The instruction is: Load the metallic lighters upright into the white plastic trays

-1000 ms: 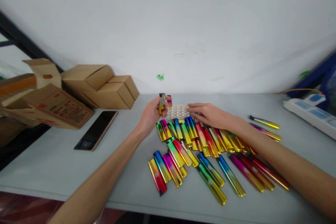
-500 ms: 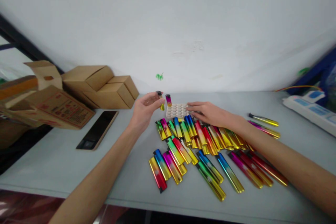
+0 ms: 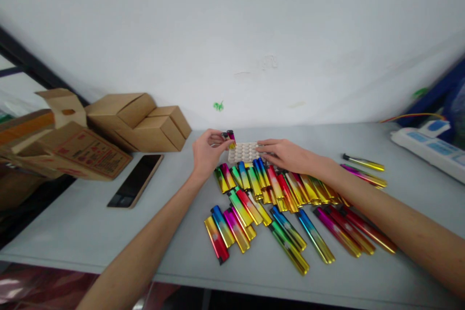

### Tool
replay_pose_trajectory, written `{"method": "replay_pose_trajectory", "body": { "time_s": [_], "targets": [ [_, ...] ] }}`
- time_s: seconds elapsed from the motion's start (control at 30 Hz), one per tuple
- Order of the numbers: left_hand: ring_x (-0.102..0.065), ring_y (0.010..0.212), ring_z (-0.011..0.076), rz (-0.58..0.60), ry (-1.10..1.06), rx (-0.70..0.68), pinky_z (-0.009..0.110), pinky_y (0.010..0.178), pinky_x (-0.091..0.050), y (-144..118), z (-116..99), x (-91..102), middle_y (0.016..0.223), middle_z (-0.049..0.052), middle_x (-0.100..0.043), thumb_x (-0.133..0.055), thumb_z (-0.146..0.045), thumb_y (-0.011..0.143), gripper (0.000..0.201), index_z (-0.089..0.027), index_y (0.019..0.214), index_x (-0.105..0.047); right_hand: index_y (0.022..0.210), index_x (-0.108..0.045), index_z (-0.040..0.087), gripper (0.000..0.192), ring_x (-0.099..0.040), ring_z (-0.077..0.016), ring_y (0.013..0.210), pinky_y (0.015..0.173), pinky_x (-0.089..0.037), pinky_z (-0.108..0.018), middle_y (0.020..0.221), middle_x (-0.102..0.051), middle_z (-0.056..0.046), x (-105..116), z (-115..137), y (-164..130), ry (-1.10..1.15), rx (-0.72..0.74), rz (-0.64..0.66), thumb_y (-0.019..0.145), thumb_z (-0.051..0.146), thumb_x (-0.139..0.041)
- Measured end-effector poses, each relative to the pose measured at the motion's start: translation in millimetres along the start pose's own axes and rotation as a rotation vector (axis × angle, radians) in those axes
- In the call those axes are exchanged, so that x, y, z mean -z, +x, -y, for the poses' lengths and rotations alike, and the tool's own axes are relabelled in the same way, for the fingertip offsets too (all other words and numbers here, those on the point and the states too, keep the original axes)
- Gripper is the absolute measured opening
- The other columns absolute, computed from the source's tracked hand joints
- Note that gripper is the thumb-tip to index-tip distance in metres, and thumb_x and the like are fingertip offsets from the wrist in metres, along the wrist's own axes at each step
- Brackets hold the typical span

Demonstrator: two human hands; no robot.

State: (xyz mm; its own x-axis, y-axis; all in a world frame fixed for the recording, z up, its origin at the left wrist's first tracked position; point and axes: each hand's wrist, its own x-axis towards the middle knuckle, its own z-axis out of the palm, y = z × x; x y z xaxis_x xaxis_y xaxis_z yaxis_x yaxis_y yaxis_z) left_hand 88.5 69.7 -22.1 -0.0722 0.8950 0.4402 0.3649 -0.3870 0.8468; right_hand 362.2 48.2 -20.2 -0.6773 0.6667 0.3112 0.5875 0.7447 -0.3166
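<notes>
Left hand has dropped from mid-air to the white tray at frame centre, fingers pinched on a lighter now at the tray's left edge beside a standing one. Right hand stays flat, open, bracing the tray. Looks mid-insertion.

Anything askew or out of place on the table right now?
Mostly orderly. Two slim metallic lighters lie apart near the right side, away from the main spread of rainbow-coloured lighters. The left hand holds a lighter at the white honeycomb tray; the right hand steadies it.
</notes>
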Motion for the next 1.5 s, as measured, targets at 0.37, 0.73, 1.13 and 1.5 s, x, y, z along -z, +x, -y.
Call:
{"method": "replay_pose_trajectory", "body": {
  "time_s": [0.37,0.73,1.13,1.5],
  "targets": [
    [-0.074,0.068,0.021,0.041,0.076,-0.001,0.031,0.064,-0.061,1,-16,-0.7,0.074,0.005,-0.076,-0.09,-0.04,0.067,0.037,-0.019,0.076,-0.061,0.129,-0.074,0.017,0.036,-0.071,-0.0286,0.116,0.106,-0.054,-0.048,0.135,-0.071,-0.017,2,0,2,0.015,0.034,0.014,0.107,0.028,-0.048],
    [-0.074,0.069,0.0225,0.109,0.153,0.024,0.032,0.064,-0.06,4,-1,-3.1,0.075,0.005,-0.076,-0.088,-0.04,0.069,0.033,-0.02,0.076,-0.062,0.132,-0.072,0.015,0.039,-0.07,-0.0292,0.118,0.106,-0.054,-0.047,0.135,-0.07,-0.018,6,5,2,0.011,0.034,0.03,0.109,0.03,-0.045],
    [-0.071,0.074,0.0229,0.531,0.452,0.041,0.031,0.066,-0.054,15,-21,57.1,0.079,0.006,-0.076,-0.083,-0.063,0.069,0.046,-0.021,0.084,-0.074,0.136,-0.07,0.015,0.038,-0.067,-0.0319,0.126,0.112,-0.052,-0.053,0.142,-0.066,-0.019,4,3,0,0.027,0.012,0.006,0.108,0.027,-0.048],
    [-0.062,0.069,0.0212,0.858,0.624,0.087,0.028,0.061,-0.043,10,-24,64.4,0.077,0.003,-0.071,-0.086,-0.066,0.06,0.048,-0.023,0.078,-0.074,0.137,-0.069,0.014,0.04,-0.066,-0.0318,0.128,0.111,-0.052,-0.052,0.142,-0.066,-0.019,6,4,0,0.027,0.016,0.022,0.109,0.03,-0.046]
  ]
}}
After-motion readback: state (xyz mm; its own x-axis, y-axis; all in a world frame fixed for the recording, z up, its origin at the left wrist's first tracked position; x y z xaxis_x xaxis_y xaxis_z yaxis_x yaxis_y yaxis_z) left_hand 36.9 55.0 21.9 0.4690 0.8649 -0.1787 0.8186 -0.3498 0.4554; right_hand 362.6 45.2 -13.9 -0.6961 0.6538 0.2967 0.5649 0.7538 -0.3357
